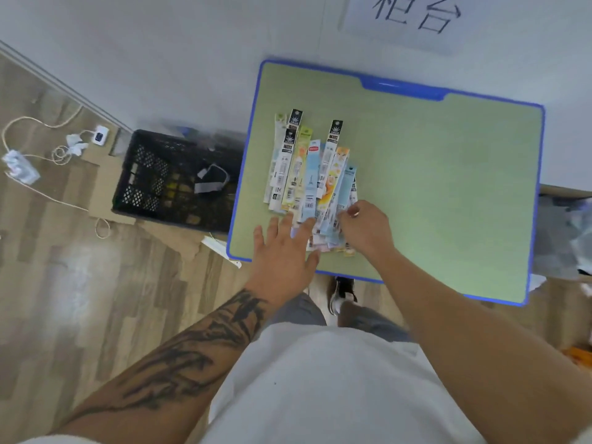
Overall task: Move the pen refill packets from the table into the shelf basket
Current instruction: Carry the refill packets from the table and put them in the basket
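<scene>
Two hands at the near edge of the table (432, 193), both on the near ends of the pen refill packets (312, 174). Left hand (282, 248): fingers straight and spread, flat on the packet ends, pinning not gripping. Right hand (365, 230): fingers curled in at the right side of the fan, looks like a pinch on a few packet ends, contact partly hidden. Packets lie fanned and overlapping on the green top, left of centre, long axis running away from the person.

Step as I read it: gather the fan into one bundle. Suggest sweeping the left palm rightward against the right hand to square the stack, then clamping across the middle, not the ends; the sleeves look slick and will likely slide apart.

Farther off, a black crate (173, 177) sits on the floor beside the table's left edge. No shelf basket in view.
</scene>
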`<state>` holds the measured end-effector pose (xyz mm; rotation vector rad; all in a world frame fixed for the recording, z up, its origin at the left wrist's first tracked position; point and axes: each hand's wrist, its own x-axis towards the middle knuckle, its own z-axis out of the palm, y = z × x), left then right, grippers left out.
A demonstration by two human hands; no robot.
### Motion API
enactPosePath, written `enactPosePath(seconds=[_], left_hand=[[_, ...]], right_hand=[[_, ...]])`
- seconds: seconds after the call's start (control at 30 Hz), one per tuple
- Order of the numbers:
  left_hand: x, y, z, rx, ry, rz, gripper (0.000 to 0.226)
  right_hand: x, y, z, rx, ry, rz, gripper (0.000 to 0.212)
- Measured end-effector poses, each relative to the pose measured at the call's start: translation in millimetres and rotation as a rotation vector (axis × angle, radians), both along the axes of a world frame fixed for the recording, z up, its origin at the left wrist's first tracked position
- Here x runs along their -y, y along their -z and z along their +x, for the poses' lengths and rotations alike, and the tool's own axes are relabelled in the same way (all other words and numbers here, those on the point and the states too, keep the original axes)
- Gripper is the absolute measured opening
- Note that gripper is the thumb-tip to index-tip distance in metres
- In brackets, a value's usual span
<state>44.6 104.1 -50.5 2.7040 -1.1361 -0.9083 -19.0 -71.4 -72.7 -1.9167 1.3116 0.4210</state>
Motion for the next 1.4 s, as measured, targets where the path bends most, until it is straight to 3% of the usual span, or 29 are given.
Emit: enactPosePath(seconds=[0.17, 0.27, 0.47, 0.57, 0.87, 1.13, 1.27, 1.4], left_hand=[[6, 5, 7, -0.007, -0.003, -0.001, 0.066], [7, 0, 6, -0.035, -0.002, 0.029, 0.064], [19, -15, 10, -0.064, -0.033, 0.053, 0.061], [32, -20, 17, -0.099, -0.117, -0.027, 0.053], [63, -53, 7, -0.911, -0.676, -0.315, 0.013], [41, -46, 2, -0.862, -0.938, -0.372, 0.011], [31, -45, 7, -0.837, -0.982, -0.341, 0.013], [29, -48, 10, -0.836, -0.979, -0.321, 0.016]], right_hand=[[6, 16, 12, -0.073, 0.047, 0.022, 0.032], [9, 17, 15, -0.057, 0.087, 0.066, 0.027], [18, 6, -7, 0.063, 0.271, 0.141, 0.023], [25, -15, -21, 0.195, 0.381, 0.224, 0.023], [12, -87, -51, 0.369, 0.313, 0.448, 0.013], [0, -68, -39, 0.247, 0.138, 0.462, 0.008], [9, -33, -18, 0.178, 0.079, 0.207, 0.015], [18, -4, 3, 0.088, 0.062, 0.076, 0.038]])
